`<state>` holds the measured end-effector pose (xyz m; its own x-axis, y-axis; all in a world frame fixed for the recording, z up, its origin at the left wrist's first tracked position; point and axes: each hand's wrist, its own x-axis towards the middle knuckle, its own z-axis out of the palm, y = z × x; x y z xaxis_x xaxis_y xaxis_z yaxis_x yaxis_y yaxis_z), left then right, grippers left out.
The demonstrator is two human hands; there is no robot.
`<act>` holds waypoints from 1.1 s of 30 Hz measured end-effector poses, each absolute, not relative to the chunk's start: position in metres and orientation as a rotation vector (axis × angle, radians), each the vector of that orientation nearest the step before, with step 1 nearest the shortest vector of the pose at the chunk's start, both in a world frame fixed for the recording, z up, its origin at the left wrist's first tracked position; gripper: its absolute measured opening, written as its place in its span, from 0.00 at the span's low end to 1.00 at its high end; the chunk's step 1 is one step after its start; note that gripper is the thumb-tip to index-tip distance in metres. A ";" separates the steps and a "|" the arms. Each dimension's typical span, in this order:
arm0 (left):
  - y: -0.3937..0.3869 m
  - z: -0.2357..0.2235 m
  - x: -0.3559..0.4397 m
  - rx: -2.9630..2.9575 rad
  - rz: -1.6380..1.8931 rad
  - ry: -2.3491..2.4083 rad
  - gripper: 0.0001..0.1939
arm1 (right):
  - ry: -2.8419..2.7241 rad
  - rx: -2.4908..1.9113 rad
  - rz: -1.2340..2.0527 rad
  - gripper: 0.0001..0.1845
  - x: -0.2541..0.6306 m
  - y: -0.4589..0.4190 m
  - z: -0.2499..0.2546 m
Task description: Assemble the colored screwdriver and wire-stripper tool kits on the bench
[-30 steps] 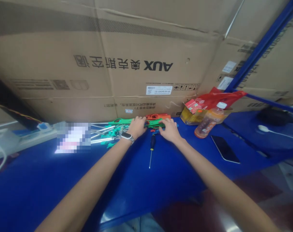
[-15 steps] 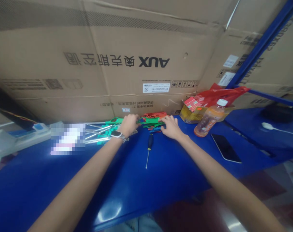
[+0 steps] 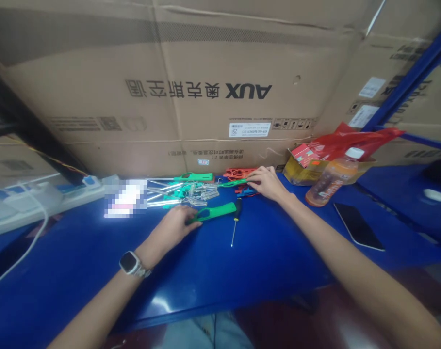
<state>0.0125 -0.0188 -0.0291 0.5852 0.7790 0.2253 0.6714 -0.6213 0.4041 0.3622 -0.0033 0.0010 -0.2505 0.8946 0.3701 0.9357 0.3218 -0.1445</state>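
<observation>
My left hand is at the near side of the pile, its fingers closed on a long-reach lighter with a green handle and trigger loop. The handle's far end points right, against the black and yellow grip of a screwdriver. Farther back, my right hand pinches a slim green piece with a slot; its kind is unclear. Behind the left hand lie several silver rods and small clear-handled tools. Another green lighter handle rests at the back.
Red corded pieces lie by the cardboard box. To the right stand a drink bottle, a yellow carton with a red bag and a phone. A power strip lies left on the blue table.
My left hand has come toward me and slightly left, bringing a green lighter out from the pile's back. My right hand stays near the back, holding a slim green piece. The view has shifted left.
</observation>
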 end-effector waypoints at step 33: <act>-0.052 -0.024 -0.053 2.641 0.637 1.033 0.13 | -1.991 -1.260 0.271 0.18 0.228 -0.026 -0.019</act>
